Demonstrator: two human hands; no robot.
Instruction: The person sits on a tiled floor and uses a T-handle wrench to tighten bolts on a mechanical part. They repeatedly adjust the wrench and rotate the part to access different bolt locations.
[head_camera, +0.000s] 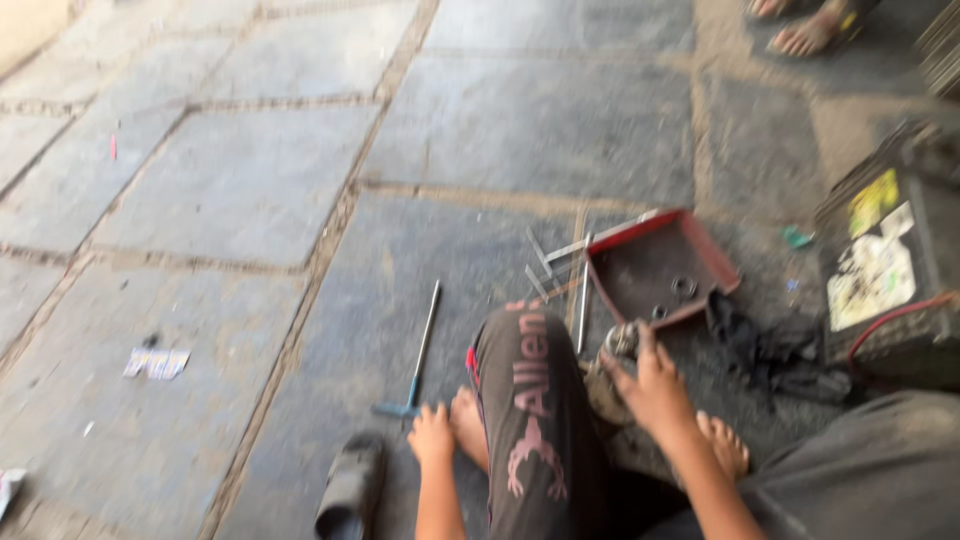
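1. The right hand (655, 385) closes over a grimy, rounded metal part (612, 372) near the red tray (715, 262).
2. The left hand (432, 432), fingers curled and holding nothing, touches the blue-handled T-wrench (418, 362) on the stone floor (250, 190).

Beside the red tray (610, 262): two hands (432, 433) counted | one T-handled tool (418, 360) | one sandal (350, 487) | one black cloth (765, 345) | one battery (885, 265)

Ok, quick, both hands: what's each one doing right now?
Left hand: fingers curled, down by the T-handle tool; a grip cannot be told.
Right hand: gripping a greasy metal part.
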